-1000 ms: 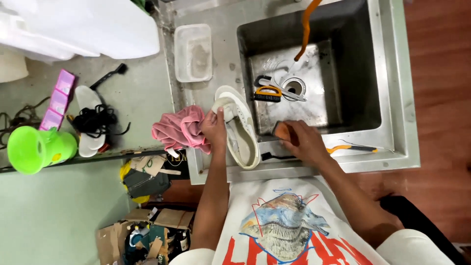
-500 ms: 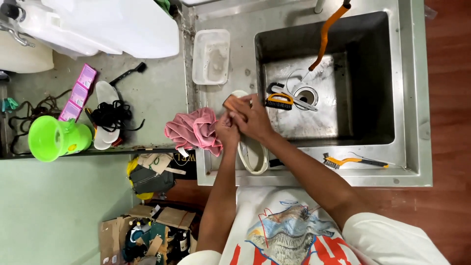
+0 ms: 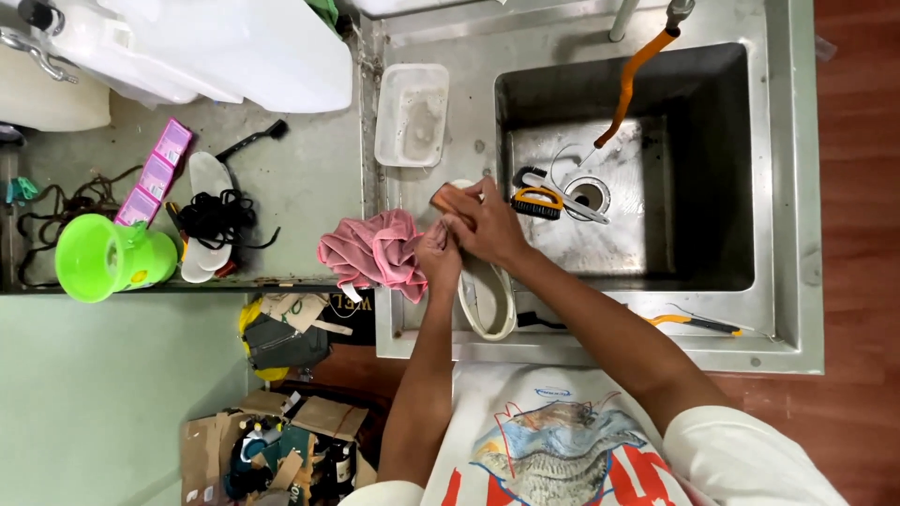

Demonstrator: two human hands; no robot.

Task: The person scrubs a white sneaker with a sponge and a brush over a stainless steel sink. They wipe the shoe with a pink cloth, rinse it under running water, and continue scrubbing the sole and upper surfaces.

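A white shoe (image 3: 487, 295) lies on the steel drainboard (image 3: 469, 112) of the sink unit, just left of the basin (image 3: 694, 234); its long axis runs near to far from the person, one end toward the front edge, the other under the hands, with the pale, smooth oval sole rim showing. The left hand (image 3: 437, 255) clamps its grip on the shoe's left side, fingers curled over it; the right hand (image 3: 489, 223) is closed on a small brown scrubbing block (image 3: 448, 199), pressed against the shoe's far end. A crumpled pink cloth (image 3: 375, 251), soft and folded, touches the left hand's side and hangs over the drainboard's edge.

Half a second ago the right hand sat nearer the shoe's middle; now it has slid toward the far end, while the left hand keeps its hold; a second ago the right hand was off to the right by the front rim.

In the basin lie a black-and-yellow brush (image 3: 536, 201) beside the round drain (image 3: 591, 194); an orange hose (image 3: 630, 80) hangs above. A translucent rectangular tub (image 3: 412, 114) stands beyond the shoe; a yellow-handled tool (image 3: 694, 323) rests on the front rim. On the grey bench (image 3: 309, 187) to the left are a green plastic cup (image 3: 108, 258), black laces (image 3: 220, 217) and pink packets (image 3: 155, 173).
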